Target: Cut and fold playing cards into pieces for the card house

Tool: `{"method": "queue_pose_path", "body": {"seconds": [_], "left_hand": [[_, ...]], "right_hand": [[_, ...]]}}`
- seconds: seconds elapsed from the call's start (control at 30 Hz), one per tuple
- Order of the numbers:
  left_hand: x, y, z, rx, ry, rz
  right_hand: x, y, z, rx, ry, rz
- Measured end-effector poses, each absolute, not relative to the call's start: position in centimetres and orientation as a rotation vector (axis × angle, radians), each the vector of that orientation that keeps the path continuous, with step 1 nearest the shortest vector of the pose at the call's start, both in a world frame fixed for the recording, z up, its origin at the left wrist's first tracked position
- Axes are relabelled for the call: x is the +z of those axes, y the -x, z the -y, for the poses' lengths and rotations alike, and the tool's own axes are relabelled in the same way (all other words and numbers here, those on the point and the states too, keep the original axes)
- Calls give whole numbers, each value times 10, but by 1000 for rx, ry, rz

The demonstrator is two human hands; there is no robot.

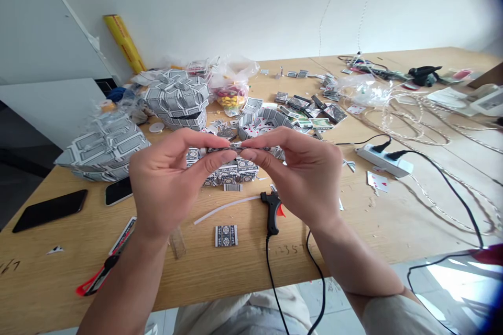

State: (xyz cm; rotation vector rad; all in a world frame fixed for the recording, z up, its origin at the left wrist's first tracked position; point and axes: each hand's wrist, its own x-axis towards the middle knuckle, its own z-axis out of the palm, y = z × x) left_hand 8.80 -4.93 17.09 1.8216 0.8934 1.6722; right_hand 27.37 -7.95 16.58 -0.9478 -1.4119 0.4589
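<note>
Card strip (pixel 236 145) pinched between left hand (pixel 167 183), right hand (pixel 304 175).

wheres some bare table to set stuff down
Bare wood shows below the power strip, between the right forearm and the black cable, and at front left, beside the red-handled craft knife, below the black phone. It's crowded behind the left hand and right hand, which pinch a small strip: patterned card models, scraps, plastic bags.

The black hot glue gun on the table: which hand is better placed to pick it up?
Probably the right hand: the black hot glue gun lies nearly under it; the left hand is farther away. Both hands pinch a small grey patterned piece.
</note>
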Motion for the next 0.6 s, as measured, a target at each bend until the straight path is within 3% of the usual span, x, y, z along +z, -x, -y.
{"method": "queue_pose_path", "body": {"seconds": [0.27, 0.6], "left_hand": [[163, -82, 32, 1383, -1607, -776], [163, -84, 34, 1440, -1744, -903]], "right_hand": [[159, -278, 69, 700, 952, 1296], [159, -277, 65, 695, 913, 1454]]}}
